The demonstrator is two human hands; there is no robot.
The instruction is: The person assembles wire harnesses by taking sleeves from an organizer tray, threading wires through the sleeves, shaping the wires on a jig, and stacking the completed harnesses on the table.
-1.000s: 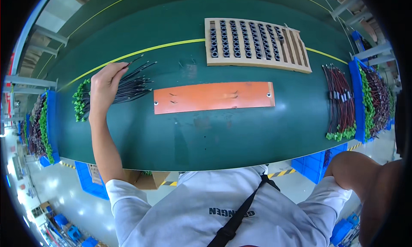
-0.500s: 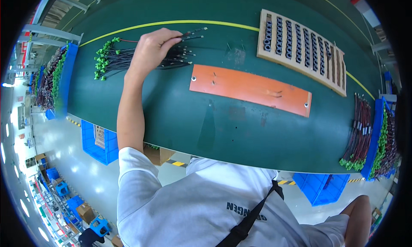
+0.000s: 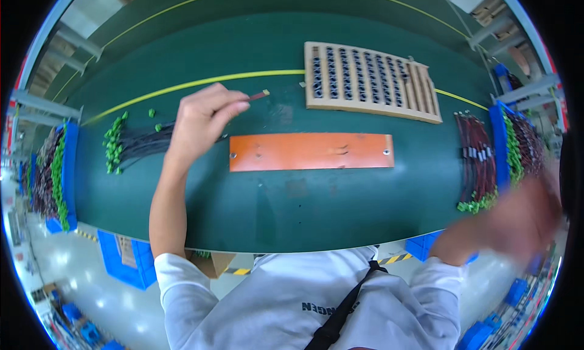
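Note:
My left hand (image 3: 205, 119) is closed in a pinch above the left part of the green table. It grips a thin cable (image 3: 259, 95), whose dark red end with a light metal tip sticks out past the fingertips. Below and left of that hand lies a bundle of black cables (image 3: 145, 144) with green connectors (image 3: 113, 144) at their left ends. My hand and forearm hide part of the bundle. At the far right, my right hand (image 3: 528, 219) is smeared by motion beside a blue bin (image 3: 500, 144), and its fingers cannot be made out.
An orange strip (image 3: 310, 152) with a screw at each end lies mid-table. Behind it sits a wooden rack (image 3: 374, 111) with rows of dark ring-shaped parts. Dark red cables (image 3: 476, 149) with green connectors lie at right. Another blue bin (image 3: 71, 173) of cables stands at left.
My left hand has lifted away from the black bundle with a cable. My right hand has come into view at the right edge. The whole view has shifted with my head.

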